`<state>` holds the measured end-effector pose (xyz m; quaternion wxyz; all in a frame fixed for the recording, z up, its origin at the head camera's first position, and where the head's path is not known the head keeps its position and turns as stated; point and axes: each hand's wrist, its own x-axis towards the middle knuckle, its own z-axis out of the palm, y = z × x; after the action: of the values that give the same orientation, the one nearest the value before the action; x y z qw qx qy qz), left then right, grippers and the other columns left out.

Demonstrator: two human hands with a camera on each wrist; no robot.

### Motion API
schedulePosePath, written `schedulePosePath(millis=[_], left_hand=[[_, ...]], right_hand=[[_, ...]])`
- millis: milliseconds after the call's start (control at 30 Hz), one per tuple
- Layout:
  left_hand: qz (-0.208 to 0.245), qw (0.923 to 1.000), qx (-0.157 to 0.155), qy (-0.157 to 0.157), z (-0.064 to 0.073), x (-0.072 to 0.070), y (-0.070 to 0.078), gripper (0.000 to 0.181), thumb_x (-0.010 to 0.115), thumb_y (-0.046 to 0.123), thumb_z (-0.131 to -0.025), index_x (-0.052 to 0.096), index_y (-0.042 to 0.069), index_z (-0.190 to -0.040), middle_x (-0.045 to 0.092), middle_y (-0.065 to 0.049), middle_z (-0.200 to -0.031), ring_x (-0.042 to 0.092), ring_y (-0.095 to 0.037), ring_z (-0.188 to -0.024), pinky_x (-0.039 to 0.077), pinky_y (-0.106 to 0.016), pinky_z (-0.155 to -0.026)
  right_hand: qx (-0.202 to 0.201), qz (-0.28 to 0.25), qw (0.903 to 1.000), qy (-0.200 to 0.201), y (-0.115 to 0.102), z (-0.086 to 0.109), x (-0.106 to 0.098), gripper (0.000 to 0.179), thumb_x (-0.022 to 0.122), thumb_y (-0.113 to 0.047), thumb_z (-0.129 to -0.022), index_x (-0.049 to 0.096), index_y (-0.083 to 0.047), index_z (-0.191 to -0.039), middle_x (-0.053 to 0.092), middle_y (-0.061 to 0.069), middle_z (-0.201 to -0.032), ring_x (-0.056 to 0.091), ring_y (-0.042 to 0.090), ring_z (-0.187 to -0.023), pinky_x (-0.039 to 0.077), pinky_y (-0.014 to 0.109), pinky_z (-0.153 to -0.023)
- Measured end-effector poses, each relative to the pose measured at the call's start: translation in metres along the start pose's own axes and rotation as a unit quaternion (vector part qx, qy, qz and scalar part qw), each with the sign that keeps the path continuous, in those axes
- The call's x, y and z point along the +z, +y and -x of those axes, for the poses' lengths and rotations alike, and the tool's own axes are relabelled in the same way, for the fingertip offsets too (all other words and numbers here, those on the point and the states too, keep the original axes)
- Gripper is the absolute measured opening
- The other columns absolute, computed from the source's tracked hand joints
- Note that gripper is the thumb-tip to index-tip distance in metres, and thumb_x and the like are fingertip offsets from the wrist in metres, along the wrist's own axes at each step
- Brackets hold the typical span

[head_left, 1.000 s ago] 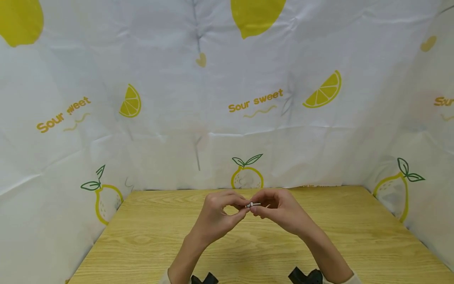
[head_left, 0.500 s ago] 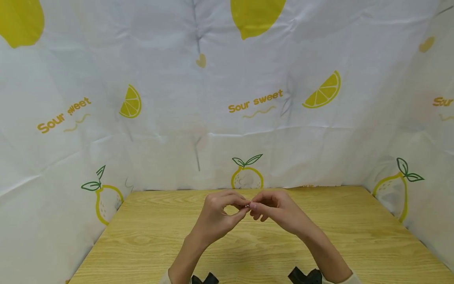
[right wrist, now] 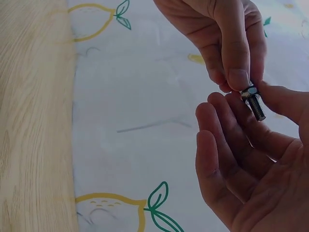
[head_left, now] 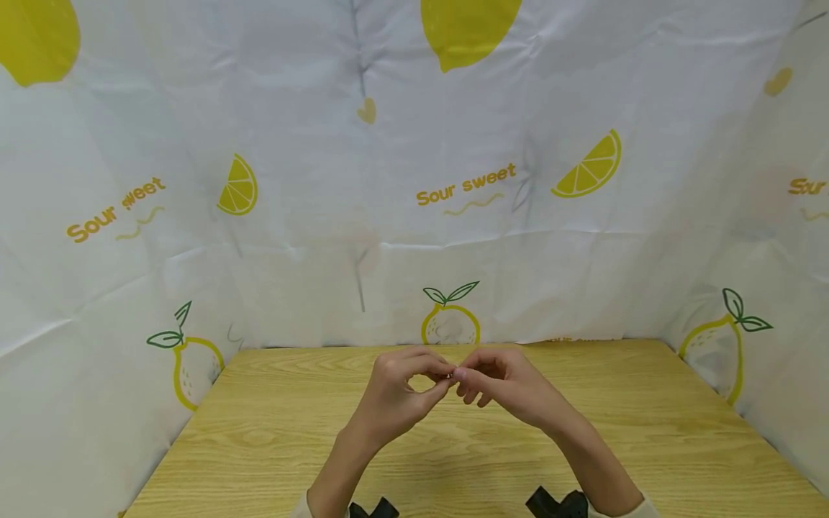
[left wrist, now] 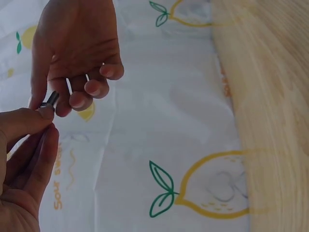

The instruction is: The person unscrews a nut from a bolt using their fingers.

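Observation:
A small silvery metal bolt with a hex nut on it is held between my two hands. With thumb and forefinger, my left hand pinches the bolt's end behind the nut. My right hand has its thumb and forefinger at the nut, pinching it from both sides. Past the nut, the threaded shank points toward my right palm in the right wrist view. The other right fingers are loosely bent. In the head view the fingertips hide nearly all of the bolt; in the left wrist view its shank end shows.
A light wood-grain table lies below the hands. White sheeting with lemon prints stands behind it and along both sides. Black wrist-worn devices appear at the bottom edge.
The right thumb has moved up and left over the nut, and the lower right fingers have shifted down. The bolt, visible a second ago in the head view, is now covered. My left hand stays put.

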<state>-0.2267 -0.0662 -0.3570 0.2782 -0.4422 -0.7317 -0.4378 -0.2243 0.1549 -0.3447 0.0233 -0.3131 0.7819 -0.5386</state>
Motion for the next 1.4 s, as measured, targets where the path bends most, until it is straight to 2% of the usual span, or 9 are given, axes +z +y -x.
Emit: schedulePosePath(millis=[133, 300, 500, 767, 1033, 1267, 1400], left_hand=[[-0.001, 1.0, -0.003, 0.0, 0.0004, -0.0004, 0.0007, 0.011, 0.081, -0.002, -0.086, 0.08, 0.008, -0.092, 0.078, -0.003, -0.088, 0.073, -0.008, -0.076, 0.06, -0.013, -0.072], [-0.002, 1.0, 0.006, 0.003, -0.0004, -0.001, 0.0017, 0.012, 0.082, -0.002, -0.084, 0.08, 0.008, -0.091, 0.078, -0.001, -0.088, 0.072, -0.008, -0.075, 0.059, -0.013, -0.072], [0.0, 0.9999, 0.01, 0.003, -0.0011, -0.0014, 0.0024, 0.011, 0.082, -0.002, -0.084, 0.08, 0.007, -0.091, 0.078, -0.003, -0.089, 0.073, -0.009, -0.075, 0.06, -0.013, -0.072], [-0.005, 0.9998, 0.019, 0.007, -0.0004, -0.0004, 0.0004, 0.016, 0.081, -0.005, -0.083, 0.08, 0.008, -0.093, 0.078, -0.001, -0.088, 0.073, -0.008, -0.075, 0.059, -0.012, -0.072], [-0.003, 0.9997, 0.023, 0.011, -0.0017, -0.0001, 0.0007, 0.016, 0.082, -0.005, -0.082, 0.08, 0.008, -0.092, 0.078, 0.0, -0.088, 0.073, -0.008, -0.075, 0.06, -0.013, -0.071], [-0.003, 0.9998, 0.021, 0.006, -0.0008, 0.0008, 0.0001, 0.012, 0.082, -0.003, -0.084, 0.08, 0.007, -0.091, 0.078, -0.003, -0.088, 0.073, -0.008, -0.075, 0.061, -0.016, -0.07], [-0.003, 0.9995, 0.03, 0.01, -0.0007, 0.0027, -0.0016, 0.014, 0.081, -0.005, -0.084, 0.08, 0.006, -0.091, 0.078, -0.003, -0.087, 0.074, -0.008, -0.074, 0.063, -0.019, -0.068]], right_hand=[[0.0, -0.003, 0.9999, -0.014, 0.0001, 0.0003, -0.0001, 0.024, 0.057, -0.019, -0.107, 0.072, -0.001, -0.102, 0.073, 0.017, -0.089, 0.072, 0.019, -0.08, 0.064, 0.036, -0.071], [-0.001, -0.007, 1.0, 0.0, -0.0018, 0.0019, 0.0002, 0.018, 0.064, -0.016, -0.102, 0.07, 0.0, -0.108, 0.073, 0.01, -0.09, 0.072, 0.017, -0.08, 0.064, 0.034, -0.071], [-0.007, -0.01, 0.9998, 0.019, -0.0032, 0.002, 0.0009, 0.018, 0.072, -0.012, -0.097, 0.069, -0.001, -0.111, 0.073, 0.016, -0.101, 0.073, 0.018, -0.081, 0.064, 0.033, -0.071], [-0.006, -0.006, 0.9999, -0.015, -0.0009, 0.0002, -0.0004, 0.024, 0.057, -0.019, -0.107, 0.071, 0.0, -0.105, 0.071, 0.018, -0.091, 0.072, 0.022, -0.079, 0.065, 0.038, -0.07], [-0.008, -0.004, 1.0, -0.001, -0.0041, 0.0015, -0.0007, 0.018, 0.064, -0.016, -0.103, 0.07, 0.0, -0.109, 0.073, 0.012, -0.093, 0.073, 0.016, -0.08, 0.064, 0.036, -0.071], [-0.014, 0.001, 0.9996, 0.024, -0.0041, 0.003, -0.0001, 0.018, 0.073, -0.012, -0.096, 0.071, -0.002, -0.111, 0.074, 0.015, -0.099, 0.073, 0.016, -0.081, 0.064, 0.034, -0.07], [-0.002, 0.003, 1.0, 0.009, -0.0019, 0.0018, -0.001, 0.019, 0.065, -0.017, -0.102, 0.072, -0.001, -0.108, 0.074, 0.017, -0.096, 0.073, 0.016, -0.08, 0.065, 0.035, -0.07]])
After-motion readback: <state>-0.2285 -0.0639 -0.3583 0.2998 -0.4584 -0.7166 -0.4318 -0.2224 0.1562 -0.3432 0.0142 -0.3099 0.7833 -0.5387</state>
